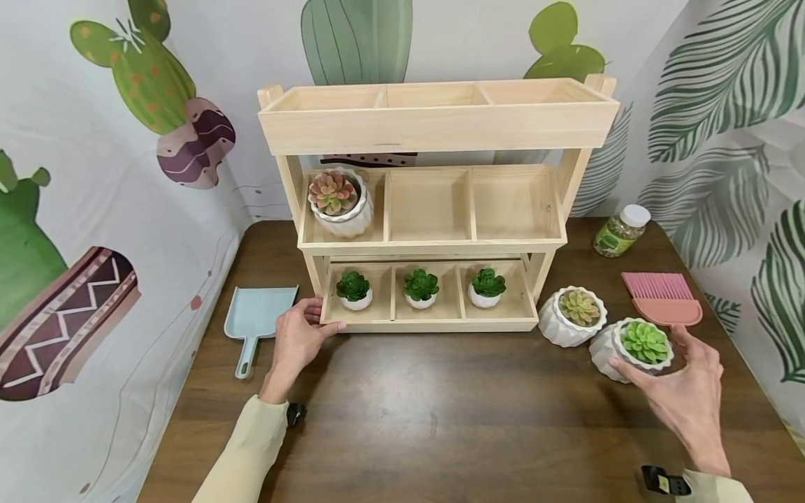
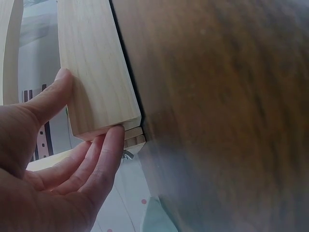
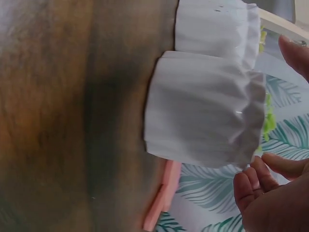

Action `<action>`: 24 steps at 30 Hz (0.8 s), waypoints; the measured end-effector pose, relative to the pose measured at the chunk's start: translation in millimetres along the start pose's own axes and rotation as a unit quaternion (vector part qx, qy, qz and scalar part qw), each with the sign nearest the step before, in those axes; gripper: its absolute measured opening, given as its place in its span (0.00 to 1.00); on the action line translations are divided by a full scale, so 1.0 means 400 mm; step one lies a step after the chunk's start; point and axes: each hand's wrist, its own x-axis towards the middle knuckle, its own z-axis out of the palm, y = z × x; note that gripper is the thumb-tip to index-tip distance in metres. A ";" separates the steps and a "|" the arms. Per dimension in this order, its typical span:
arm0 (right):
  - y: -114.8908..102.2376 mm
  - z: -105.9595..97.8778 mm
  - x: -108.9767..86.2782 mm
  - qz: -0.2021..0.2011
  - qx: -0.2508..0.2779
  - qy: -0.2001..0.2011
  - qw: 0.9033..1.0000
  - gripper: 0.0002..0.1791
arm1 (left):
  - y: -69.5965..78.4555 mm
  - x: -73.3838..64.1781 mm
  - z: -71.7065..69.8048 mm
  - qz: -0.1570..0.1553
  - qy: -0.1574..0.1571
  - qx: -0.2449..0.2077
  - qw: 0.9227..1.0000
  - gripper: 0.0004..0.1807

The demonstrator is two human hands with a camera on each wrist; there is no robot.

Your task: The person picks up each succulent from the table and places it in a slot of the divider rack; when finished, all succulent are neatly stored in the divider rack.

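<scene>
My left hand (image 1: 300, 335) grips the lower left corner of a three-tier wooden shelf (image 1: 434, 326), thumb at the front board's edge, fingers against its end. On the right, a bright green succulent in a ribbed white pot (image 1: 606, 349) stands on the table. My right hand (image 1: 688, 391) spreads around this pot, fingertips (image 3: 244, 179) right at its rim. In the right wrist view the thumb (image 3: 294, 53) shows apart from the rim. Touching or close beside it is another white pot (image 1: 562, 325) with a yellowish-green succulent.
Several small green plants (image 1: 421, 285) sit in the bottom tier. A reddish succulent (image 1: 342, 202) occupies the middle tier's left compartment. A light-blue dustpan (image 1: 260, 311) lies left, a pink brush (image 1: 666, 300) right. Behind the brush stands a white-lidded jar (image 1: 619, 230). Patterned cloth backs the brown table (image 1: 440, 419).
</scene>
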 end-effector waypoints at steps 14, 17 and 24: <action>0.040 0.031 0.024 0.015 -0.005 0.005 1.000 0.48 | -0.002 0.001 0.000 -0.003 0.000 -0.006 1.000 0.34; 0.047 0.037 0.028 0.006 0.004 0.011 1.000 0.46 | -0.001 0.001 -0.001 -0.004 -0.002 -0.007 1.000 0.34; 0.049 0.041 0.033 0.020 0.010 -0.006 1.000 0.48 | 0.000 0.001 0.000 -0.009 -0.004 -0.007 1.000 0.34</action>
